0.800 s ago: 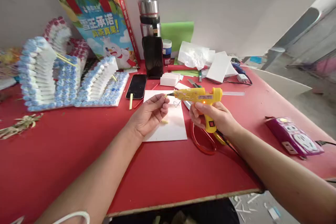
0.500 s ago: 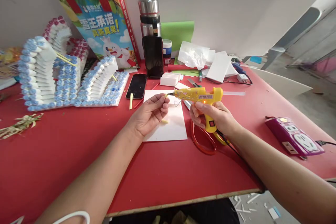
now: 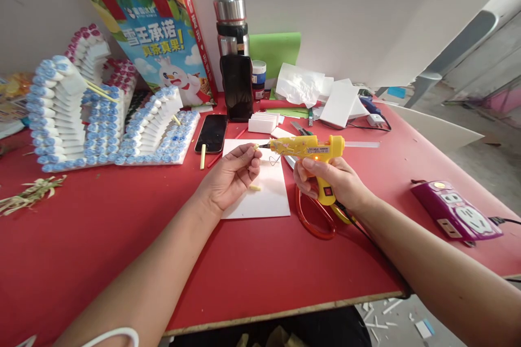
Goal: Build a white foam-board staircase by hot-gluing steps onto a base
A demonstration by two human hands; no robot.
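My right hand [image 3: 329, 176] is wrapped round the handle of a yellow hot glue gun [image 3: 305, 146], its orange light lit and a clear glue stick [image 3: 362, 145] poking from the back. The nozzle points left, right at the fingertips of my left hand [image 3: 238, 171]. Those fingers pinch a small pale yellow piece [image 3: 256, 147], mostly hidden by them. Under both hands lies a white sheet [image 3: 260, 203], with another short yellow piece [image 3: 254, 188] on it. Red-handled scissors [image 3: 315, 222] rest beneath the glue gun.
Blue and white layered models [image 3: 73, 119] stand at the left, beside a colourful bag [image 3: 163, 38]. A phone [image 3: 211, 133], a steel flask [image 3: 231, 16] and stacked white blocks [image 3: 264, 122] are behind my hands. A purple power strip [image 3: 456, 211] sits at the right, and a black cord crosses the table.
Almost nothing differs. Both hands keep their grip, with the nozzle still at the small yellow piece; any shift is very slight.
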